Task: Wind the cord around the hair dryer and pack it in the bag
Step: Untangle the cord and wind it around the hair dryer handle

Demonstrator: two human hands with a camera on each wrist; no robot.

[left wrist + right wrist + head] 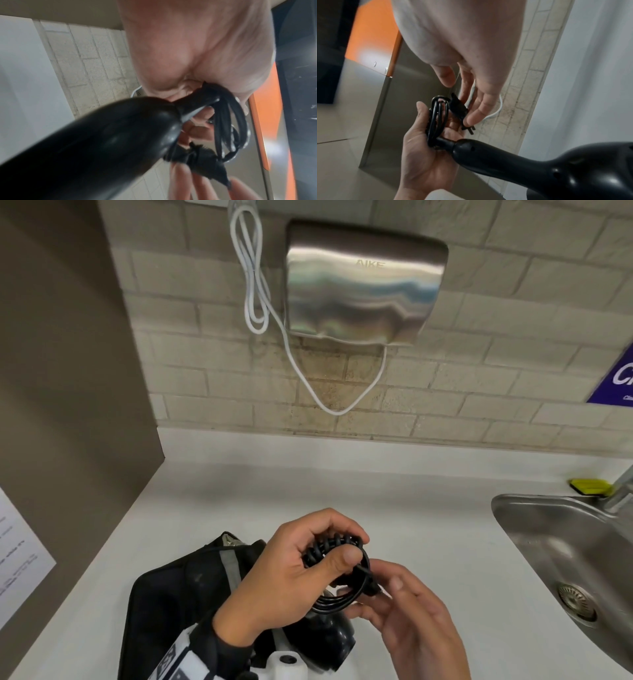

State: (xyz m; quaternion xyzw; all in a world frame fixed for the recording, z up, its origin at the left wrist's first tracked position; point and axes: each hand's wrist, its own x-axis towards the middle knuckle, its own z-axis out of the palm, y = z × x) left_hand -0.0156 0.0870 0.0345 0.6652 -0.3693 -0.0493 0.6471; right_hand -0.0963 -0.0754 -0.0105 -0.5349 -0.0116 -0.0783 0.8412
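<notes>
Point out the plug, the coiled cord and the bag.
plug (458,108), right wrist view, on its black body.
coiled cord (436,115), right wrist view, on the looped strands.
bag (171,594), head view, on its black top panel.

The left hand fills the top of the left wrist view, its palm closed over a bundle of black cord loops. The black hair dryer runs from the lower left up into that grip. Below, blurred fingers of the right hand touch what may be the plug. Pale wall tiles lie behind.
</notes>
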